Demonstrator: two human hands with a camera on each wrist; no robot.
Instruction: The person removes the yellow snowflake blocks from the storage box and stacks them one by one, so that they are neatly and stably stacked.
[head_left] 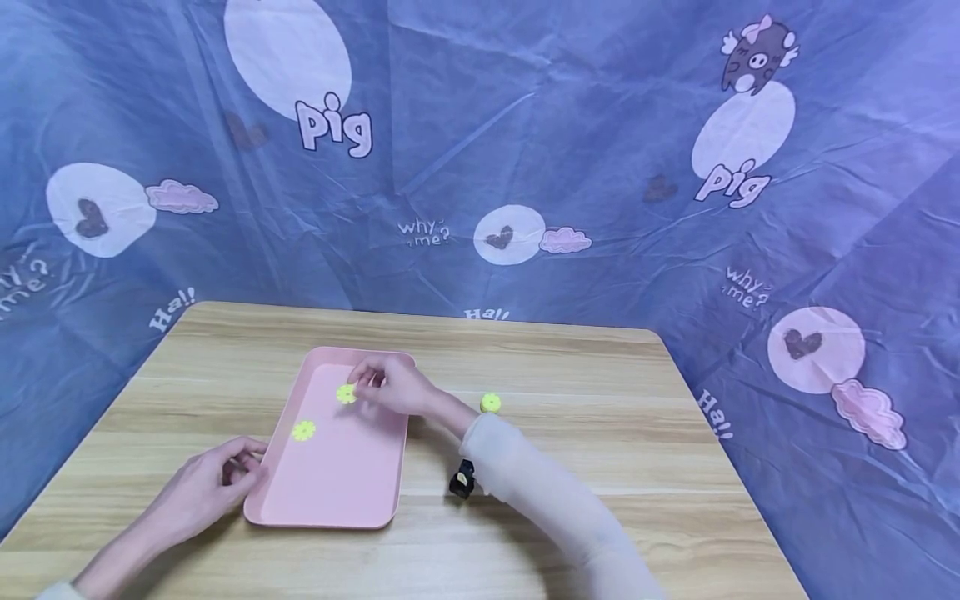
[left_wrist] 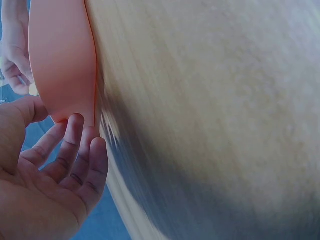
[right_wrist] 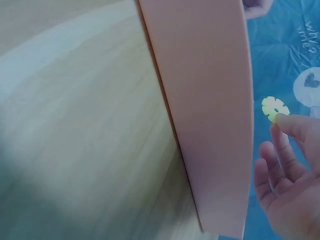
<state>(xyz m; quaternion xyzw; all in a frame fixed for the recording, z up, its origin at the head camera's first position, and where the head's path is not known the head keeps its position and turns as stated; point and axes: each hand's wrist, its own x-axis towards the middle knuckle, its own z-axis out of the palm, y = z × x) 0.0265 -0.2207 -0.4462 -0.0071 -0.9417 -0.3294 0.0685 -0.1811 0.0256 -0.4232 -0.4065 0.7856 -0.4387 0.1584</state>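
Observation:
A pink rectangular tray (head_left: pixel 330 492) lies on the table's left half. My left hand (head_left: pixel 201 492) grips its left rim, with the thumb and fingers (left_wrist: pixel 72 132) on the tray's edge in the left wrist view. Above the tray's far part, my right hand (head_left: pixel 393 385) pinches a yellow flower-shaped disc (right_wrist: pixel 274 107) between thumb and forefinger. The disc stands clear of the tray wall in the right wrist view. Another yellow flower-shaped disc (head_left: pixel 303 431) lies flat inside the tray, near its left wall.
Right of the tray, a small stack of yellow flower-shaped discs (head_left: pixel 491 403) sits on the wooden table (head_left: pixel 592 400), just beyond my right sleeve. A small black object (head_left: pixel 462 481) lies partly behind that sleeve. A blue printed cloth (head_left: pixel 450 167) hangs around the table's back and sides.

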